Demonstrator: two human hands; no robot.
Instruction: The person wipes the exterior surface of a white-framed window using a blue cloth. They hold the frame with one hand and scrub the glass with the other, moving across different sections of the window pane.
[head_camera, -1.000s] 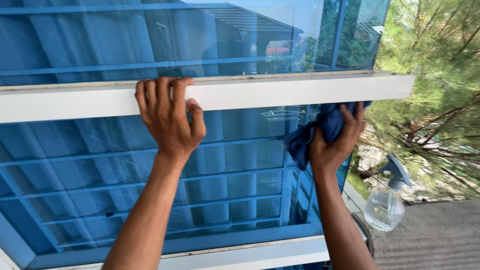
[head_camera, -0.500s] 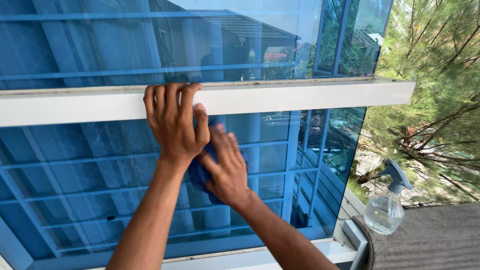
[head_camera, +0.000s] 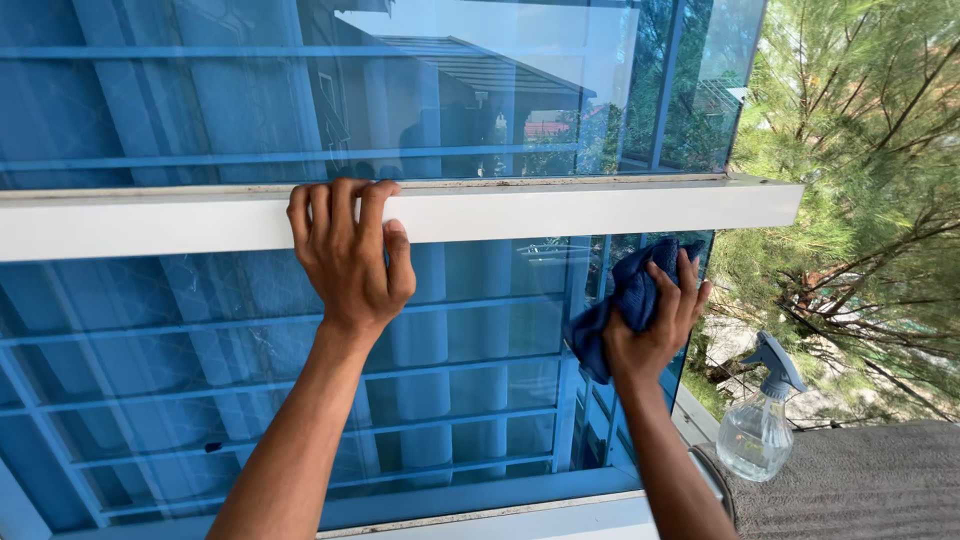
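Your left hand (head_camera: 348, 255) has its fingers curled tight over the white bar (head_camera: 560, 208) in the middle, and your right hand (head_camera: 655, 320) squeezes the blue cloth (head_camera: 622, 300) on the glass (head_camera: 470, 330) at right, so pushing near that edge may make you slip or bump the spray bottle (head_camera: 757, 425) at lower right.
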